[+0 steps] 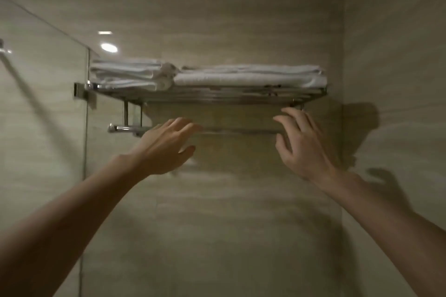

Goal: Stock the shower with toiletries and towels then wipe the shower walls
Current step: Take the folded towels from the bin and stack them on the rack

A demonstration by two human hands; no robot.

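Observation:
A chrome towel rack (205,96) is fixed high on the beige tiled wall. Folded white towels lie on it: a stack at the left (130,75) and a longer folded towel at the right (248,77). A hanging bar (125,128) runs under the shelf. My left hand (166,144) is raised below the shelf in front of the bar, fingers relaxed, holding nothing. My right hand (301,144) is up under the shelf's right end, fingers spread, also empty. Neither hand touches the towels.
A glass shower panel (48,103) stands at the left, its edge meeting the rack's left bracket. The tiled wall (229,224) runs below the rack, and a side wall (398,79) meets it in a corner at the right.

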